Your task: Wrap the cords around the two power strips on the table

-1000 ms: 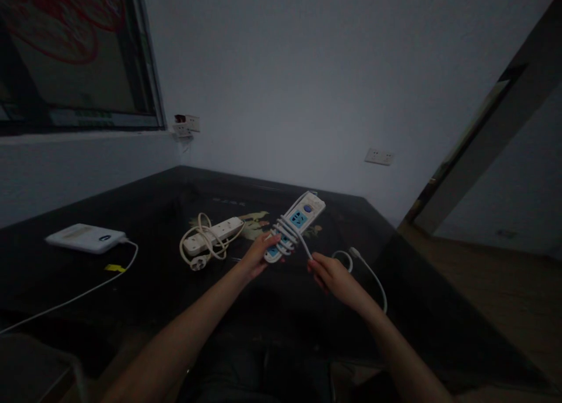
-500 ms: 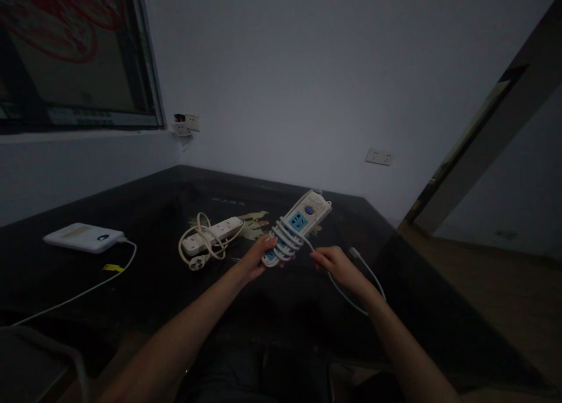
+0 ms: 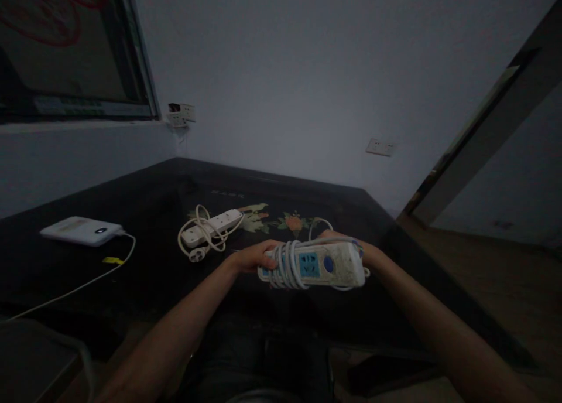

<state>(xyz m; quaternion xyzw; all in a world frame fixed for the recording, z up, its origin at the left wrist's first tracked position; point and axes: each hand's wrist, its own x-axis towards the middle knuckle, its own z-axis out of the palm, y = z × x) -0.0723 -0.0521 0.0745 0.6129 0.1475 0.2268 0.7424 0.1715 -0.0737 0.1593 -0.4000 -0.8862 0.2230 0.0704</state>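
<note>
A white power strip (image 3: 342, 265) with blue sockets and a blue switch lies nearly level above the table. My left hand (image 3: 259, 256) grips its left end, thumb on top. Several turns of its white cord (image 3: 290, 265) wrap around the strip next to that thumb. Behind the strip's right part is my right hand (image 3: 331, 234), closed at the cord; its fingertips are hidden. A loose loop of cord rises just behind this hand, above the table.
On the dark table (image 3: 175, 297) lies a second white power strip (image 3: 226, 219) with its cord coiled over it. Farther left is a white power bank (image 3: 79, 231) with a cable and yellow tag (image 3: 113, 260). A wall socket (image 3: 380, 147) is behind.
The power strip has turned from slanted to nearly level and come closer. My right hand has gone from the strip's near right side to behind it with the cord.
</note>
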